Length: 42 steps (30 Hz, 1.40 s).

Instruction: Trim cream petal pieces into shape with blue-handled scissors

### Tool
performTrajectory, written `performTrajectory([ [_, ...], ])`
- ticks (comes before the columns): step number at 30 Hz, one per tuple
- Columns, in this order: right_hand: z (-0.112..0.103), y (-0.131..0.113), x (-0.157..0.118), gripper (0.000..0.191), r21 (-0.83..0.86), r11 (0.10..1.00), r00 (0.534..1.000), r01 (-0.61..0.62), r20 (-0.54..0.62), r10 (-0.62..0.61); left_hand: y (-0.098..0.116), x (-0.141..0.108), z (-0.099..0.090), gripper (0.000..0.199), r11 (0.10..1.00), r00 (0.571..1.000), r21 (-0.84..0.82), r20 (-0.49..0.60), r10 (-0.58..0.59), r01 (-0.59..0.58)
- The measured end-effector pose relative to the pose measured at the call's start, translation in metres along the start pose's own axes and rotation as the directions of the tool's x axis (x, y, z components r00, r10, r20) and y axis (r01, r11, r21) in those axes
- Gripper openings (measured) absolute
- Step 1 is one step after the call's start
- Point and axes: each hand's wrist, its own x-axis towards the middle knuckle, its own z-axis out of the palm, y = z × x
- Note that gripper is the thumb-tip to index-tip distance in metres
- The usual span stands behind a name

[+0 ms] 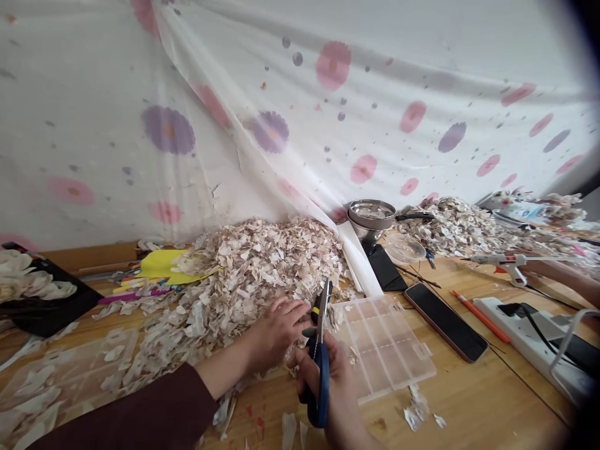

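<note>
My right hand is closed around a pair of scissors with blue handles. The blades point up and away and look nearly closed. Just left of them, my left hand rests on a large heap of pale, papery flakes, fingers stretched towards the blades. Anything beneath those fingers is hidden. A black and yellow object shows behind the scissors. To the right lies a clear plastic compartment box, close to my right hand.
A black phone, an orange pen and a white power strip lie at right. Behind are metal bowls and another flake heap. Another person's hand is by a glue gun. Yellow sheet at left.
</note>
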Motion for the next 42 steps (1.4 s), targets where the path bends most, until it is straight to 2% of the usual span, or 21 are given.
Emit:
performTrajectory([
  [2, 0.001, -0.002, 0.0, 0.045, 0.003, 1.0, 1.0, -0.017, -0.006, 0.017, -0.012, 0.007, 0.006, 0.046, 0.994, 0.999, 0.098, 0.014, 0.039, -0.04],
  [6, 0.002, -0.003, -0.001, 0.05, 0.03, 0.997, 0.998, -0.067, -0.011, 0.067, -0.061, 0.026, -0.003, 0.057, 0.976, 1.0, 0.219, -0.007, -0.007, 0.008],
  [11, 0.002, -0.003, 0.0, 0.051, 0.055, 0.994, 0.995, -0.096, -0.006, 0.097, -0.119, 0.044, -0.042, 0.062, 0.941, 0.976, 0.278, -0.155, -0.153, 0.192],
  [16, -0.001, -0.001, 0.005, 0.052, 0.076, 0.996, 0.996, -0.053, -0.064, 0.058, -0.159, 0.049, -0.084, 0.041, 0.871, 0.887, 0.255, -0.317, -0.335, 0.42],
  [19, -0.003, -0.002, 0.006, 0.053, 0.085, 0.996, 0.995, -0.029, -0.091, 0.037, -0.157, 0.056, -0.095, 0.033, 0.846, 0.837, 0.218, -0.396, -0.379, 0.486],
  [21, -0.004, -0.003, 0.005, 0.053, 0.087, 0.996, 0.995, -0.015, -0.099, 0.023, -0.138, 0.065, -0.092, 0.036, 0.867, 0.846, 0.214, -0.412, -0.339, 0.451],
  [23, -0.005, -0.004, 0.005, 0.052, 0.088, 0.996, 0.995, -0.01, -0.095, 0.018, -0.11, 0.077, -0.079, 0.037, 0.919, 0.906, 0.234, -0.36, -0.222, 0.318],
  [25, -0.005, -0.005, 0.004, 0.051, 0.086, 0.996, 0.997, -0.009, -0.079, 0.016, -0.079, 0.09, -0.059, 0.043, 0.961, 0.967, 0.251, -0.249, -0.05, 0.114],
  [26, -0.004, -0.005, 0.004, 0.05, 0.084, 0.996, 0.997, -0.01, -0.073, 0.016, -0.066, 0.096, -0.048, 0.049, 0.968, 0.984, 0.248, -0.166, 0.071, -0.027],
  [27, -0.004, -0.005, 0.005, 0.05, 0.082, 0.997, 0.997, -0.01, -0.07, 0.016, -0.055, 0.102, -0.037, 0.052, 0.962, 0.981, 0.234, -0.1, 0.167, -0.14],
  [29, -0.004, -0.004, 0.006, 0.05, 0.081, 0.997, 0.997, -0.012, -0.073, 0.018, -0.042, 0.114, -0.019, 0.048, 0.949, 0.97, 0.22, -0.04, 0.239, -0.225],
  [31, -0.003, -0.001, 0.008, 0.051, 0.083, 0.996, 0.997, -0.013, -0.08, 0.02, -0.043, 0.123, -0.008, 0.051, 0.953, 0.976, 0.224, -0.024, 0.216, -0.206],
  [34, -0.002, 0.002, 0.008, 0.052, 0.089, 0.995, 0.997, -0.037, -0.067, 0.043, -0.063, 0.128, -0.007, 0.066, 0.966, 0.994, 0.247, -0.059, 0.091, -0.073],
  [38, 0.0, 0.0, 0.006, 0.053, 0.113, 0.991, 0.996, -0.071, -0.045, 0.077, -0.1, 0.116, -0.027, 0.066, 0.957, 0.988, 0.266, -0.135, -0.08, 0.114],
  [42, 0.002, -0.008, 0.002, 0.053, 0.105, 0.99, 0.995, -0.093, -0.015, 0.095, -0.128, 0.09, -0.056, 0.056, 0.919, 0.949, 0.275, -0.216, -0.228, 0.283],
])
